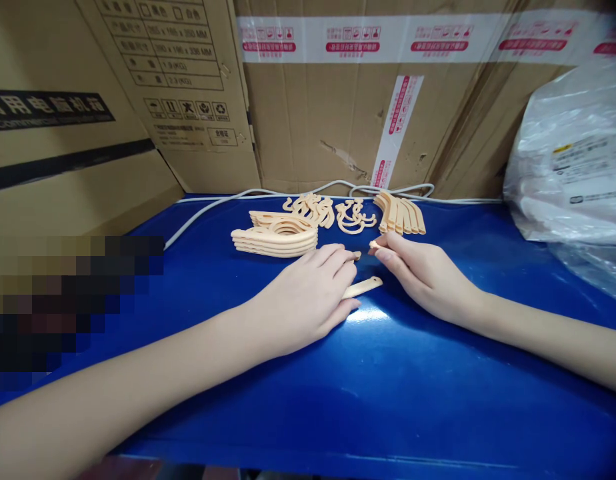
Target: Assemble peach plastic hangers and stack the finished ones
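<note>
**A:** Left grip (313, 287) is palm-down, fingers half curled over a beige strip (365, 287) whose end pokes out by the thumb. Can't tell how firmly it's held. Another pale end (357, 256) peeks past the fingertips. Right grip (423, 273) is pinched, thumb to finger, on a small pale piece (374, 245).

**B:** How would those handle?

**A:** My guess: light, stiff plastic, kinda slick. I'd take the strip by its flat middle, since the holed end looks like the weak spot. The small piece only leaves room for a fingertip pinch.

**B:** What's around them?

**A:** On the blue worktop (438, 400), going left to right: a neat stack of curved pieces (275, 241), some loose hooks (355, 217), a row of curved arms (401, 215).

**B:** Containers?

**A:** Printed carton (38, 153) at left, taped cardboard (308, 113) at the back; insides hidden. Far right, a plastic bag (553, 160) with labels showing; can't tell what's in it.
</note>
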Motion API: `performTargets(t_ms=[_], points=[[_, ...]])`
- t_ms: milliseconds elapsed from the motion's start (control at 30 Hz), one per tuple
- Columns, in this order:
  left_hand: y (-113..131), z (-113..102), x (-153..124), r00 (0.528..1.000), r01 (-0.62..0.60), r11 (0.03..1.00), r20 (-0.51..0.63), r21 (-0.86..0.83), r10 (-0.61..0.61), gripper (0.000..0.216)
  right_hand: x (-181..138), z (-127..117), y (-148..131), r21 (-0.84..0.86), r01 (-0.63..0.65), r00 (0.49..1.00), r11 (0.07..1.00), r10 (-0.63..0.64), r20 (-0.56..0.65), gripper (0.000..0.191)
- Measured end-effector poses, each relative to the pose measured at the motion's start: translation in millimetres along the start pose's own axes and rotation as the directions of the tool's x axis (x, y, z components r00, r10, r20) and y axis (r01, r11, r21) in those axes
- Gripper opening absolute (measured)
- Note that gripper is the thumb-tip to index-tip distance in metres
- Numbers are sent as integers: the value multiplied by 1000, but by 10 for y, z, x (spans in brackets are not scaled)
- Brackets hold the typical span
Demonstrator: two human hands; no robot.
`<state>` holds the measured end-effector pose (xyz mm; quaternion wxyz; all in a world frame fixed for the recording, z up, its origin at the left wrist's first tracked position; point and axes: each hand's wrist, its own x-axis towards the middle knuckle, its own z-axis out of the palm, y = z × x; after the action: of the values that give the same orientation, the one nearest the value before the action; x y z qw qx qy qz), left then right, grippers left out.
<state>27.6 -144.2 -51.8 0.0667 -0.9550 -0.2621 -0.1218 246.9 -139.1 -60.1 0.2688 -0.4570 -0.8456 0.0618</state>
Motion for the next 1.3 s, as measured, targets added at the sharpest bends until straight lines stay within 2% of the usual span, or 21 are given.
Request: performTargets(t_ms=[167,367,500,700,900,1167,1300], points=[[2,23,4,1000,17,997,6,-70,-17,27,2,-16,-7,6,-79,997,997,79,10,34],[12,-37,35,986,160,945,-7,-286,-169,23,-20,-1,8,69,-127,992,990,127,9,37],[16,-42,42,969,210,898,-37,-387,-243,19,-28,-4,13,102,-123,992,987,124,-3,39],[35,-21,42,962,231,888,-46,-397,-270,19,-12,-8,8,105,-122,992,987,125,-17,41],[44,-32,44,964,223,891,-46,-396,-262,19,-19,-8,-6,32,-144,990,989,144,-3,43],[53,-16,35,953,255,873,-42,-416,-299,19,-16,-17,5,27,-102,995,994,102,-4,42],[54,-22,23,966,230,897,-24,-377,-257,24,-22,-30,0,25,-40,998,999,39,48,38]])
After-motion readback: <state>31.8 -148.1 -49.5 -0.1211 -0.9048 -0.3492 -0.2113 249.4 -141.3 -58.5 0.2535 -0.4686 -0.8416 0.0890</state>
